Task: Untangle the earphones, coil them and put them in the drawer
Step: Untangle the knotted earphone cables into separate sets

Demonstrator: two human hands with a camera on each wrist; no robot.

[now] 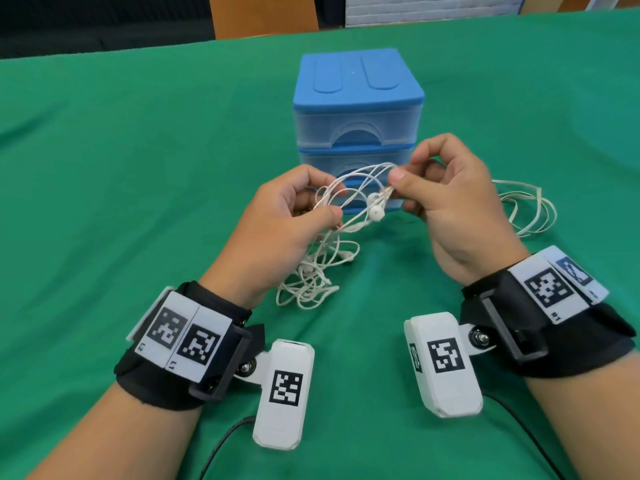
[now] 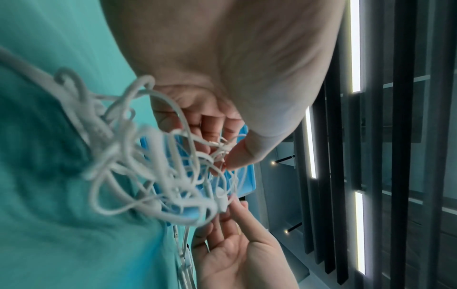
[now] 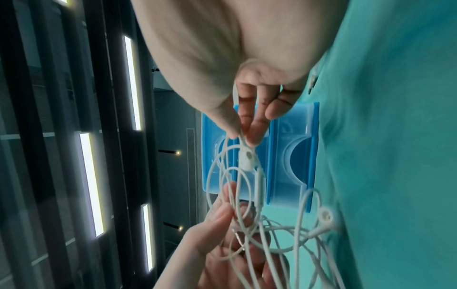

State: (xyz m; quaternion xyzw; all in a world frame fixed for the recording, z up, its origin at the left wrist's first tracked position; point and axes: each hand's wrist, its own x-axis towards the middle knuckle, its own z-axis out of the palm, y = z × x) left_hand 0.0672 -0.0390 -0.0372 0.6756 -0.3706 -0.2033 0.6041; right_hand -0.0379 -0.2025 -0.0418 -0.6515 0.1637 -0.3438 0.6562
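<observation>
A tangle of white earphones (image 1: 349, 206) is held up over the green table, in front of a blue two-drawer box (image 1: 356, 109) whose drawers are both closed. My left hand (image 1: 311, 206) pinches a bunch of cable loops at the left. My right hand (image 1: 401, 178) pinches the cable just above an earbud (image 1: 375, 211) that hangs between the hands. The lower part of the tangle (image 1: 311, 278) rests on the cloth. The wrist views show the same pinches: left hand (image 2: 225, 158), right hand (image 3: 243, 136), earbud (image 3: 247, 158).
More white cable (image 1: 526, 209) lies in loose loops on the cloth to the right of the drawer box. The green tablecloth (image 1: 138, 150) covers the whole table. A brown chair back (image 1: 263, 15) stands beyond the far edge.
</observation>
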